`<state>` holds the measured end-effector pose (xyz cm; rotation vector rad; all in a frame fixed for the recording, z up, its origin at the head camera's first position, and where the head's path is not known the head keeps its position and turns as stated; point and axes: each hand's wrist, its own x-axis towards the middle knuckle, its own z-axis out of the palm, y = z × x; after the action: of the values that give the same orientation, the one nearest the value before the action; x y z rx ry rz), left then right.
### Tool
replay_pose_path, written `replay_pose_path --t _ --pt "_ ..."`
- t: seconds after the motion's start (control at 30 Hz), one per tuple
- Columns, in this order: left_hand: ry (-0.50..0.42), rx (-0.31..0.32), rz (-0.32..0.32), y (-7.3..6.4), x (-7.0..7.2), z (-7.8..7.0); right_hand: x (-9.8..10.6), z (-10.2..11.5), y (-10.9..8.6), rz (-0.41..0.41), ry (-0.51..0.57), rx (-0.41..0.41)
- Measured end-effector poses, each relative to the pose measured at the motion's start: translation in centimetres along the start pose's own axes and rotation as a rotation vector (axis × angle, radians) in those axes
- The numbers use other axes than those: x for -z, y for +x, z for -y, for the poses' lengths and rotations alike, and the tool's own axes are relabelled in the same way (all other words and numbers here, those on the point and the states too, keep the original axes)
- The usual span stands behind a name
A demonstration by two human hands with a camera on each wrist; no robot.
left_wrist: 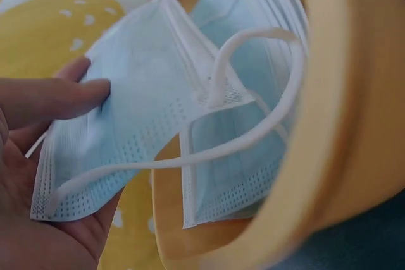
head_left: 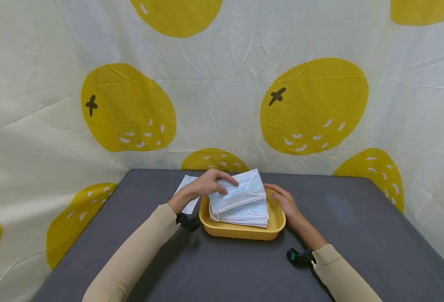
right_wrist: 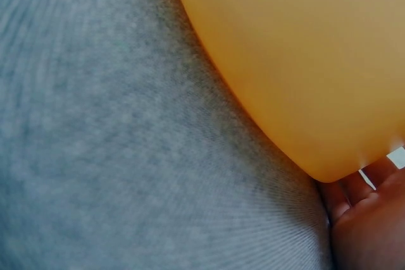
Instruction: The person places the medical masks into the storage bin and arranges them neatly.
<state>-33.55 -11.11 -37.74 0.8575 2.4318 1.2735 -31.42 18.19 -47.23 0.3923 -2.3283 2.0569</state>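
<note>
A light blue disposable face mask (left_wrist: 136, 93) with white ear loops is pinched between the thumb and fingers of my left hand (head_left: 208, 184). It is raised at a tilt over a stack of similar masks (head_left: 244, 216) in a yellow plastic tray (head_left: 241, 235). One ear loop (left_wrist: 253, 140) hangs in a curve in front of the stack in the left wrist view. At the tray's back right corner, my right hand (head_left: 288, 205) holds the rim. Most of its fingers are hidden behind the tray wall (right_wrist: 304, 80) in the right wrist view.
Left of the tray, another face mask (head_left: 189, 205) lies on the dark grey table (head_left: 229, 272), partly covered by my left hand. A pale curtain (head_left: 218, 109) with yellow fruit prints hangs behind the table and along its sides. Both wrists wear black straps.
</note>
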Motion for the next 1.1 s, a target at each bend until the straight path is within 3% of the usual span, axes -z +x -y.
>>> replay_pose_path --t 0.23,0.43,0.77,0.93,1.1 --pt "0.04 0.0 0.161 1.6 0.2 -0.1 -0.1 0.1 0.0 -0.014 0.018 -0.043" --pt "0.058 0.034 0.243 2.5 0.1 -0.3 -0.4 0.1 0.1 -0.023 0.059 -0.047" --pt "0.029 0.093 0.264 2.5 0.0 0.6 -0.5 0.0 0.2 0.013 0.056 -0.005" --pt "0.028 0.102 0.264 2.6 0.1 0.9 -0.4 0.1 0.1 0.013 0.025 0.014" --pt "0.018 0.094 0.307 2.9 0.2 1.1 -0.4 0.0 0.1 0.03 0.045 0.029"
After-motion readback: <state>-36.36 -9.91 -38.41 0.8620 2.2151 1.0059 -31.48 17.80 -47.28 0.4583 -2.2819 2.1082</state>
